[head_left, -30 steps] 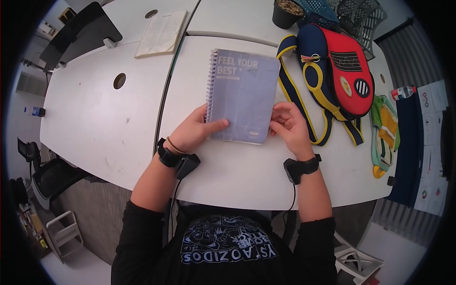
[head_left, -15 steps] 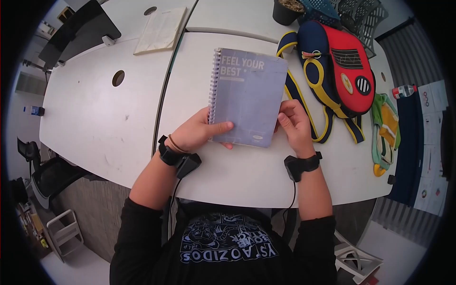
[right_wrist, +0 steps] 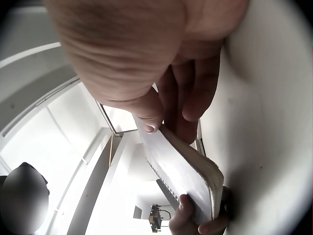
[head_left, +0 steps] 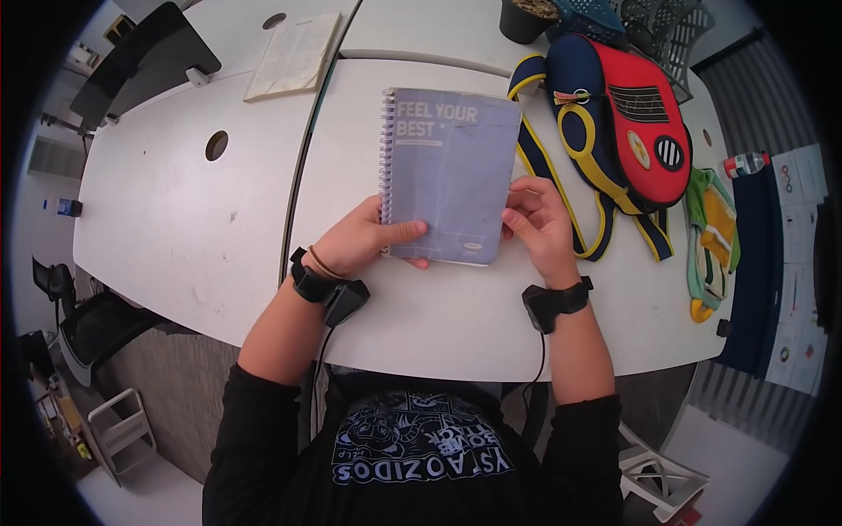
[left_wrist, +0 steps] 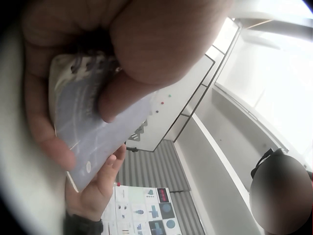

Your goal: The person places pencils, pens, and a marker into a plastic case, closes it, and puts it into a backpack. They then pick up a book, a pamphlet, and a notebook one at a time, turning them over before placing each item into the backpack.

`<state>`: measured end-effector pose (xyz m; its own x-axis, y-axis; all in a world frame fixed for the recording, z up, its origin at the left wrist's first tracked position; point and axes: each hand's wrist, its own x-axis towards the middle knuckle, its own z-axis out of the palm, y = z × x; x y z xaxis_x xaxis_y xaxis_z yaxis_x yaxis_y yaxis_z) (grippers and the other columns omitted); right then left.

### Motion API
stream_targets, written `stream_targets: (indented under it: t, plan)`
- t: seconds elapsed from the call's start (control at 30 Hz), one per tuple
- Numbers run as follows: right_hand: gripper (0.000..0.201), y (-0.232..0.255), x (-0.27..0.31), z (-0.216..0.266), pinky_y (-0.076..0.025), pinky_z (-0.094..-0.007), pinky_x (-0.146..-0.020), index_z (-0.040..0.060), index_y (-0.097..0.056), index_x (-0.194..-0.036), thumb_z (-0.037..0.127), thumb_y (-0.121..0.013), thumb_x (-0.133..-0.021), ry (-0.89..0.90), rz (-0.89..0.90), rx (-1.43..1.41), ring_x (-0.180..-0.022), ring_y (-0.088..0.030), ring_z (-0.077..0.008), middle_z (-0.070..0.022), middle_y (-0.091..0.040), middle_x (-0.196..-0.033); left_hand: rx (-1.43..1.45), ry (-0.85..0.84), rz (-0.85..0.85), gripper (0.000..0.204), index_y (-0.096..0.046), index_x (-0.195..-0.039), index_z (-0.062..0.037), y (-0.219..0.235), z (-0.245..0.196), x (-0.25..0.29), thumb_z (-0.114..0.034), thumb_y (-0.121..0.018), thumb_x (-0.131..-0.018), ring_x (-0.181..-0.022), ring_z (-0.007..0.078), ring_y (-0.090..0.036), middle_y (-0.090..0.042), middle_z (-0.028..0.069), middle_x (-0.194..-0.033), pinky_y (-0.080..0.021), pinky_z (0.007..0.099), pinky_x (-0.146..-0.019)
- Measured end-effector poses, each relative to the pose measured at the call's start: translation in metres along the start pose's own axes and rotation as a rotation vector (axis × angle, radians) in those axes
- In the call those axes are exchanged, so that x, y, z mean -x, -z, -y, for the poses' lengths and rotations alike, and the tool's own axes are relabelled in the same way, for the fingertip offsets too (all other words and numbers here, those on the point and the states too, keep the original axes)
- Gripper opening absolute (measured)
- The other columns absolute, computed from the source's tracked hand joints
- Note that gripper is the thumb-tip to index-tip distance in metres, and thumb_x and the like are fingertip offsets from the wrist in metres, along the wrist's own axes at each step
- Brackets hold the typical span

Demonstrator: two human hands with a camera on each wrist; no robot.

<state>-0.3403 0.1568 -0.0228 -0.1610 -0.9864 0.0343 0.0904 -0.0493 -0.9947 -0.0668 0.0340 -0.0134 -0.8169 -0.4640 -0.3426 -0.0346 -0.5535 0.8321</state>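
Note:
A closed spiral notebook (head_left: pixel 452 175) with a worn lilac cover reading "FEEL YOUR BEST" is held over the white table (head_left: pixel 421 324), its wire binding on the left. My left hand (head_left: pixel 355 238) grips the lower bound edge, thumb across the cover and fingers underneath; one fingertip pokes out below the bottom edge. At the lower right edge is my right hand (head_left: pixel 542 226), its thumb (right_wrist: pixel 149 115) on the cover's rim and its fingers curled behind the pages. In the left wrist view the notebook (left_wrist: pixel 93 127) tilts away beneath the left thumb.
A red and navy backpack (head_left: pixel 645 131) with yellow-trimmed straps lies to the right, close to the right hand. Beyond it is a green and yellow cloth item (head_left: pixel 710 232). A potted plant (head_left: pixel 526 22) stands at the back, and another book (head_left: pixel 294 57) lies back left.
The notebook shifted right, then came back left and slightly up, both hands staying at its edges. A left fingertip now shows below its bottom edge.

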Motion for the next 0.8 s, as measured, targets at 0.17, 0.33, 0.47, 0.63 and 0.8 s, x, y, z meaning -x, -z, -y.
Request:
stream_targets:
  t: [0.17, 0.33, 0.47, 0.63, 0.8]
  plan:
    - [0.035, -0.001, 0.000, 0.000, -0.051, -0.0258, -0.072, 0.0068, -0.059, -0.132, 0.004, -0.074, -0.101, -0.024, -0.027, -0.009, -0.083, -0.069, -0.0131, -0.0072, -0.074, -0.100, 0.054, 0.006, 0.012, 0.051, -0.051, -0.149, 0.0032, -0.001, -0.001, -0.001, -0.010, -0.070, -0.104, -0.117, 0.0297, -0.071, -0.066, 0.0192, -0.138, -0.070, 0.0422, -0.082]
    - [0.037, 0.000, 0.000, -0.001, -0.051, -0.0248, -0.072, 0.0045, -0.065, -0.133, 0.004, -0.077, -0.099, -0.040, -0.068, 0.029, -0.083, -0.070, -0.0119, -0.0063, -0.076, -0.099, 0.067, 0.018, 0.008, 0.051, -0.050, -0.150, 0.0039, -0.001, 0.000, -0.001, -0.008, -0.069, -0.104, -0.117, 0.0310, -0.071, -0.065, 0.0203, -0.139, -0.070, 0.0435, -0.083]
    - [0.032, 0.002, -0.001, -0.008, -0.051, -0.0243, -0.072, 0.0025, -0.070, -0.129, 0.003, -0.078, -0.098, -0.033, -0.083, 0.007, -0.082, -0.070, -0.0115, -0.0052, -0.076, -0.098, 0.079, 0.018, 0.008, 0.051, -0.050, -0.150, 0.0043, -0.001, -0.001, -0.002, -0.008, -0.069, -0.104, -0.116, 0.0314, -0.072, -0.065, 0.0208, -0.139, -0.070, 0.0437, -0.083]
    - [0.028, 0.001, -0.002, -0.009, -0.051, -0.0244, -0.072, 0.0019, -0.072, -0.126, 0.003, -0.078, -0.099, -0.023, -0.105, 0.028, -0.082, -0.070, -0.0114, -0.0042, -0.076, -0.096, 0.091, 0.013, 0.003, 0.051, -0.049, -0.149, 0.0048, -0.001, 0.001, -0.002, -0.007, -0.069, -0.104, -0.116, 0.0320, -0.072, -0.065, 0.0214, -0.139, -0.070, 0.0441, -0.083]
    - [0.028, 0.002, -0.002, -0.010, -0.051, -0.0245, -0.071, 0.0019, -0.072, -0.126, 0.003, -0.078, -0.099, -0.008, -0.093, 0.021, -0.081, -0.070, -0.0114, -0.0037, -0.075, -0.095, 0.083, 0.014, 0.001, 0.052, -0.049, -0.150, 0.0049, -0.001, 0.001, -0.002, -0.007, -0.069, -0.104, -0.117, 0.0324, -0.072, -0.065, 0.0215, -0.140, -0.070, 0.0444, -0.083]
